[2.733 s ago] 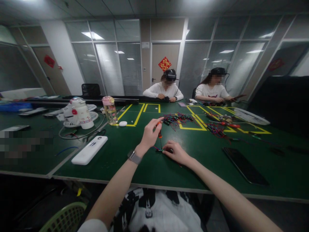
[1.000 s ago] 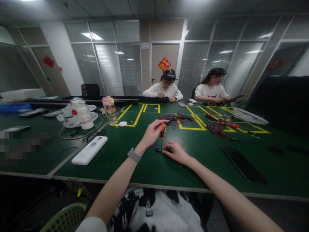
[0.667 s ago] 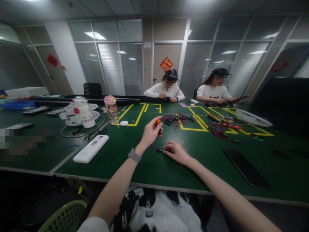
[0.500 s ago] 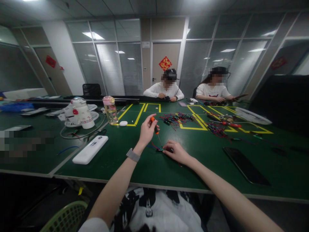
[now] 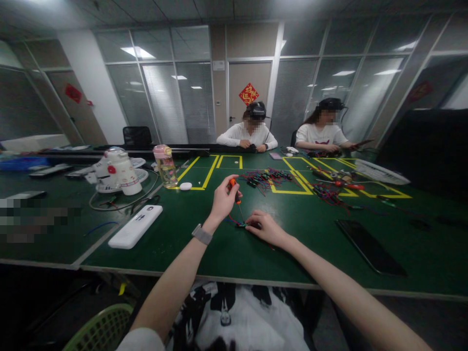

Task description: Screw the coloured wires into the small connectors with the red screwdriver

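My left hand [image 5: 224, 197] is closed around the orange and black handle of a screwdriver [image 5: 237, 196]. Its thin shaft slants down to a small green terminal block [image 5: 241, 225] lying on the green table [image 5: 204, 258]. Thumb and fingers of my right hand [image 5: 266, 228] pinch the near end of this block and partly cover it. Red and blue wires [image 5: 231, 220] come out of the block on its left side. Whether the screwdriver's tip sits in a screw is too small to tell.
Beyond my hands lies a pile of wired terminal blocks [image 5: 268, 179], with a second pile [image 5: 327, 191] to its right. A white power bank [image 5: 136, 227] and a bottle [image 5: 165, 166] stand left; a black phone [image 5: 369, 246] lies right. Two people sit across the table.
The screwdriver handle has turned slightly in my left hand, with its shaft still at the block. My right hand keeps its pinch. The whole view has shifted a little.
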Motion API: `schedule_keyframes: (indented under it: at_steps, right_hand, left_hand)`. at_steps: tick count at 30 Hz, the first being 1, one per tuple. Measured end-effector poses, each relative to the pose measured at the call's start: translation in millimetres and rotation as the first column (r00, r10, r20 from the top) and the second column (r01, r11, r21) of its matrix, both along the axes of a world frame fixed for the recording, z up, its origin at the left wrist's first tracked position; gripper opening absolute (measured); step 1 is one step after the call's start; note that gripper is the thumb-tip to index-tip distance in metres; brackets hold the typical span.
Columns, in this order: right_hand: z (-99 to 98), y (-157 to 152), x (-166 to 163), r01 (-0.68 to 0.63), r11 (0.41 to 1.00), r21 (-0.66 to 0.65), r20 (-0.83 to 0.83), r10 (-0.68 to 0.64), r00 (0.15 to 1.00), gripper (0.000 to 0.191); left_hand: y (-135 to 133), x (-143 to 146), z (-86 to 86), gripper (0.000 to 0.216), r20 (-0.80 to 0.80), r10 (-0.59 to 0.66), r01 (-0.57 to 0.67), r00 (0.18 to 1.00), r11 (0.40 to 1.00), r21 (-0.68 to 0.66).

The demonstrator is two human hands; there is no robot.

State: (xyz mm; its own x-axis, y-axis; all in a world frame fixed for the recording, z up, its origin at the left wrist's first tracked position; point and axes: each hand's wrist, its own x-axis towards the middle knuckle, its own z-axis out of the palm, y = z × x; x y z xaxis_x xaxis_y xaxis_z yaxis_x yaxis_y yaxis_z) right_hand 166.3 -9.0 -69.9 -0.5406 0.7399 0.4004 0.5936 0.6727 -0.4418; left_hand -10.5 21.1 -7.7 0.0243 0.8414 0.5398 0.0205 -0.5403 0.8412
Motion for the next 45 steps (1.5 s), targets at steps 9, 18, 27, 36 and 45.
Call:
schedule_keyframes:
  at_steps: [9,18,27,36,45]
  right_hand:
    - [0.9,-0.6,-0.3,0.002,1.000,-0.004,-0.003,-0.002,1.000,0.009]
    - [1.1,-1.1,-0.9,-0.001,1.000,-0.008,-0.009,0.001,1.000,0.010]
    - [1.8,-1.6,-0.1,-0.007,1.000,-0.011,-0.022,0.007,1.000,0.009]
    - [2.2,-2.2,0.1,-0.008,1.000,-0.018,-0.036,0.007,0.999,0.008]
    - [1.8,-2.1,1.1,0.001,0.999,-0.038,-0.038,-0.002,0.999,0.010]
  left_hand:
    - [-1.4,-0.8,1.3,0.032,-0.013,0.001,-0.001,1.000,1.000,0.010]
    - [-9.4,0.7,4.5,0.032,-0.075,-0.034,0.037,0.997,0.999,0.040]
    - [-16.8,-0.5,15.7,0.033,-0.008,-0.234,0.234,0.972,0.971,0.041]
    - [-12.5,-5.1,16.4,0.019,-0.164,-0.043,0.072,0.986,0.981,0.181]
    - [-17.4,-9.7,21.6,0.026,-0.166,-0.265,0.276,0.950,0.960,0.047]
